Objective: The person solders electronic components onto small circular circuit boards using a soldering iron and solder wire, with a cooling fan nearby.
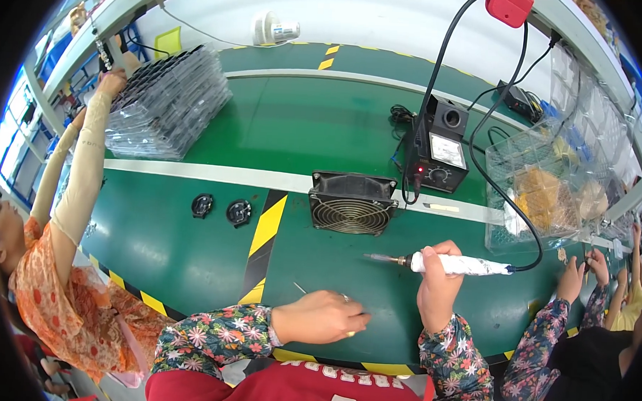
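thin wire [299,288] too small, fingertips [362,317] hidden

The scene is lit brightly and evenly from above; only faint, soft shadows are cast on the glossy green bench top [317,121]. Mild glare is seen on the stacked clear plastic trays [169,102]. Straight edges are bent toward the rim, where black vignetting and slight blur are found.

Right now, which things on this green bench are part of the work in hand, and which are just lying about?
In use: white-handled soldering iron in right hand; thin wire by left hand; black soldering station; black square fan.

Lying about: two round black parts; stacked clear plastic trays.
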Motion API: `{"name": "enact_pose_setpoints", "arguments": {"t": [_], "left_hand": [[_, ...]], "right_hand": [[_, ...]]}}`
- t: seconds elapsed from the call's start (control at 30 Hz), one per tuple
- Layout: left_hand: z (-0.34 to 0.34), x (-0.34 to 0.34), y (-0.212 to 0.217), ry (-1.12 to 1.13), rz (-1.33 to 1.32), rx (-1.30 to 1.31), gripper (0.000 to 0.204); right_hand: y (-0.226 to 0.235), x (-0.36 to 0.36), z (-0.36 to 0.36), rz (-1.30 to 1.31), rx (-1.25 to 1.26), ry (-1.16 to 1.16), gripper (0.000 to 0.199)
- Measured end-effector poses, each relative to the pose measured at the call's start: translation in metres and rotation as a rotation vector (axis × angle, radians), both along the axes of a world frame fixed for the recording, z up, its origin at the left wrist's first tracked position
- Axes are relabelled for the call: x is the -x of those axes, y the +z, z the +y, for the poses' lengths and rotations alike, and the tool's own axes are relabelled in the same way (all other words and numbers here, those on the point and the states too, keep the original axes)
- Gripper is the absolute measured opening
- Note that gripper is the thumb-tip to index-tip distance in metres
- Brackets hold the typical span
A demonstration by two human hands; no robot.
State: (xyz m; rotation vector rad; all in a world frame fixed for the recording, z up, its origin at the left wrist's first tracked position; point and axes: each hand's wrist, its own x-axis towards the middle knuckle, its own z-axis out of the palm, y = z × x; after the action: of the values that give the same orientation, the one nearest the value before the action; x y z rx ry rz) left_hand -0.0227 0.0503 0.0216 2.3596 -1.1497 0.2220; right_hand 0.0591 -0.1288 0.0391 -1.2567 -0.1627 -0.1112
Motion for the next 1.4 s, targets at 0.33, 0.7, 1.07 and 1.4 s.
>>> {"name": "enact_pose_setpoints", "arguments": {"t": [0.33, 0.7, 1.07, 1.4], "left_hand": [[0.080, -0.003, 0.012, 0.977, -0.159, -0.011, 0.017], [0.131, -0.004, -0.008, 1.248, -0.178, -0.113, 0.027], [0.089, 0.002, -0.001, 0.797, -0.122, 0.054, 0.019], [0.050, 0.000, 0.010, 0.414, 0.046, 0.032, 0.025]], "right_hand": [[-0.010, -0.004, -0.002, -0.027, 0.009, -0.035, 0.011], [-0.005, 0.000, 0.001, 0.002, 0.014, 0.027, 0.010], [0.000, 0.004, 0.000, -0.002, 0.038, 0.022, 0.010], [0.003, 0.003, 0.000, 0.009, 0.052, 0.030, 0.008]]}}
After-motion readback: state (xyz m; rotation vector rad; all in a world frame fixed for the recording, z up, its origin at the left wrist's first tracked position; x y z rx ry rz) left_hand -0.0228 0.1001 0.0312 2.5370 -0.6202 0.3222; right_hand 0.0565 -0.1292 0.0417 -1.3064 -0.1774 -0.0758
